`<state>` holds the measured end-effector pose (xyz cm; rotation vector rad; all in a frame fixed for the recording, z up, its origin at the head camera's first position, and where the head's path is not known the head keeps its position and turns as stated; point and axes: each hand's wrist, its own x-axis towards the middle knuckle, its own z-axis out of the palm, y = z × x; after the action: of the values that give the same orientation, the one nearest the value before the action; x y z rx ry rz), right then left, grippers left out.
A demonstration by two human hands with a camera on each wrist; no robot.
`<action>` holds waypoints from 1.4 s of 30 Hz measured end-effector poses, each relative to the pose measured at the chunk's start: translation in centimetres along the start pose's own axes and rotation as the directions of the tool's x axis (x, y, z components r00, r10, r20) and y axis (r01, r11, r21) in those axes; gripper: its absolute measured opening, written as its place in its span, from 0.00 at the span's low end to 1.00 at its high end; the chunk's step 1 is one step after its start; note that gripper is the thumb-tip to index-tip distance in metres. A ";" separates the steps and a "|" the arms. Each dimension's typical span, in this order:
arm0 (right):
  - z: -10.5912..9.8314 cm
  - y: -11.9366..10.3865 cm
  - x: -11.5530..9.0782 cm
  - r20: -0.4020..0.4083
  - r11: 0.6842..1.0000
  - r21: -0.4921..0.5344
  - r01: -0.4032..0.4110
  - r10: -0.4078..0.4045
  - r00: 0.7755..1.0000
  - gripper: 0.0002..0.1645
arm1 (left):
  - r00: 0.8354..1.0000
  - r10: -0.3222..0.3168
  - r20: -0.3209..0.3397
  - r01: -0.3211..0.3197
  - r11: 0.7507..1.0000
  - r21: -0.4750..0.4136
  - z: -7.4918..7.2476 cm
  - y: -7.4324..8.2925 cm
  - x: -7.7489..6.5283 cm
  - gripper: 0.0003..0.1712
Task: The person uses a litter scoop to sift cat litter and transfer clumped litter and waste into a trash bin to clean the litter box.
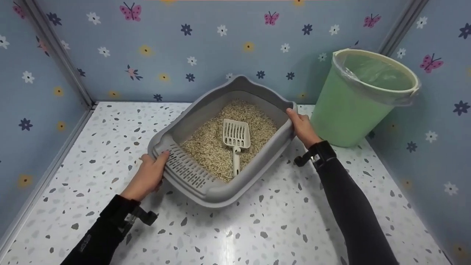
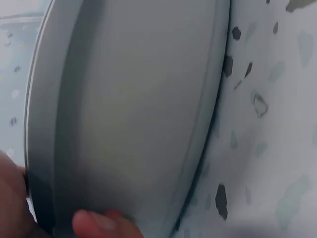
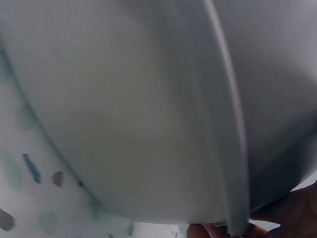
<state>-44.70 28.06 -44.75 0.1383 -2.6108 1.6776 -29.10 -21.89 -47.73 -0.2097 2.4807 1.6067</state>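
A grey litter box (image 1: 257, 165) stands turned at an angle on the speckled surface, its slotted step (image 1: 189, 167) toward the front left. Tan litter pellets (image 1: 206, 147) cover its floor, and a pale slotted litter scoop (image 1: 236, 134) lies on them, handle toward the front. My left hand (image 1: 149, 173) grips the rim at the left corner, thumb on top; in the left wrist view fingertips (image 2: 101, 223) curl under against the outer wall. At the right corner my right hand (image 1: 304, 127) holds the rim, thumb above; its fingers (image 3: 203, 231) show below the rim in the right wrist view.
A green bin (image 1: 349, 106) with a clear plastic liner stands in the back right corner, close to my right hand. Blue walls (image 1: 220, 48) with flowers and butterflies enclose the back and both sides. White speckled flooring (image 1: 235, 235) spreads in front of the box.
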 end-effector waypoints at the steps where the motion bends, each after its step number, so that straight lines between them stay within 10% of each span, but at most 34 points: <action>1: 0.0 0.0 -0.3 -0.015 1.000 -0.002 0.005 -0.005 1.000 0.47 | 1.000 0.007 0.005 -0.007 1.000 -0.003 -0.2 -0.2 0.6 0.49; 13: 0.4 -1.5 -8.6 -0.086 0.979 0.020 -0.205 0.206 0.975 0.59 | 0.986 0.069 0.151 -0.069 0.998 -0.005 -3.9 -0.6 6.7 0.48; 24: -3.7 -1.0 -3.1 0.208 0.918 0.277 -0.285 0.232 0.950 0.55 | 0.965 0.081 0.248 -0.075 0.997 -0.033 -0.1 -0.5 -2.7 0.48; 29: -3.8 -0.3 -1.8 0.231 0.898 0.292 -0.330 0.269 0.935 0.48 | 0.979 0.041 0.199 -0.019 0.993 -0.115 1.9 -0.3 -3.9 0.49; 42: -3.0 -0.1 -5.6 0.213 0.846 0.381 -0.373 0.313 0.926 0.41 | 0.959 0.040 0.279 -0.024 0.998 -0.061 -2.6 -0.3 3.8 0.48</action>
<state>-39.15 31.05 -43.82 -0.2282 -2.4346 2.4209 -32.91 -24.48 -47.76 0.0492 2.2359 1.5961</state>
